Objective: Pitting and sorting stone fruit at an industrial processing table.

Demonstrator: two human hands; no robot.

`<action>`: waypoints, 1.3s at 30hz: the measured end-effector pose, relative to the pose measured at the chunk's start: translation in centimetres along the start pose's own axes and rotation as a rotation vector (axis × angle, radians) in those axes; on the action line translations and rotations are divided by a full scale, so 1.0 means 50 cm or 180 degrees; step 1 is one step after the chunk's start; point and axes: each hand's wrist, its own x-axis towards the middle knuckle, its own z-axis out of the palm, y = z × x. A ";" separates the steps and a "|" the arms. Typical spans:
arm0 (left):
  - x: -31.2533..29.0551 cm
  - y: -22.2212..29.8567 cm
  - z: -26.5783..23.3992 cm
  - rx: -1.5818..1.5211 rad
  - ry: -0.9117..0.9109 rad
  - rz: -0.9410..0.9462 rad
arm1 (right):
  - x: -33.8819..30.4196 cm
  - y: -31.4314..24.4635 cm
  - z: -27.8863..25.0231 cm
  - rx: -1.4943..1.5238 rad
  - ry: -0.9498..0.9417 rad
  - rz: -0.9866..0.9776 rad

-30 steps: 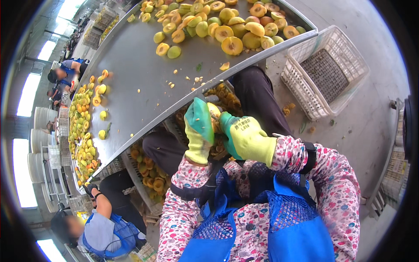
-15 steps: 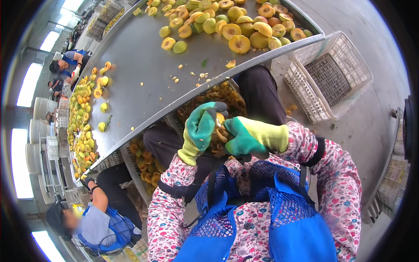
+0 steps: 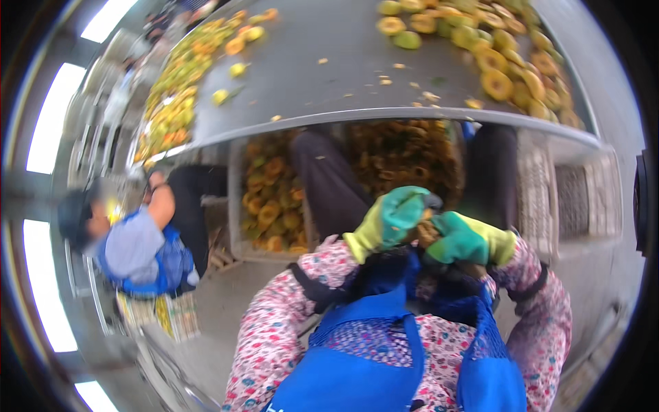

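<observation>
My left hand [image 3: 395, 220], in a green and yellow work glove with dark fingertips, is closed in front of my lap. Close against it, my right hand [image 3: 468, 239] in a matching glove is closed too. A small brownish piece [image 3: 428, 233] shows between the two gloves, blurred; its kind cannot be made out. Below the hands stands a crate of brown-orange fruit scraps [image 3: 405, 161], between my knees. To its left, another crate holds halved yellow-orange fruit [image 3: 273, 206].
A metal table [image 3: 309, 75] spans the far side, with halved fruit [image 3: 498, 62] heaped at right and more fruit [image 3: 178, 82] at left. White plastic crates [image 3: 535, 199] stand at my right. A seated co-worker [image 3: 147, 240] in a blue vest is at left.
My view has turned, so the table edge now runs nearly level and my hands appear further right and lower. The yellow-orange fruit piece seen between the gloves no longer shows.
</observation>
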 end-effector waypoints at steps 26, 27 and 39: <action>0.010 -0.067 -0.023 -0.0002 0.0856 -0.0009 | 0.080 0.040 -0.021 -0.0699 0.0180 0.0068; 0.014 -0.065 -0.016 -0.0480 0.1099 -0.0144 | 0.082 0.047 -0.004 -0.0265 0.0437 -0.0256; 0.025 -0.077 -0.030 0.0180 0.1991 0.0110 | 0.158 0.086 0.049 0.0306 0.1441 -0.0876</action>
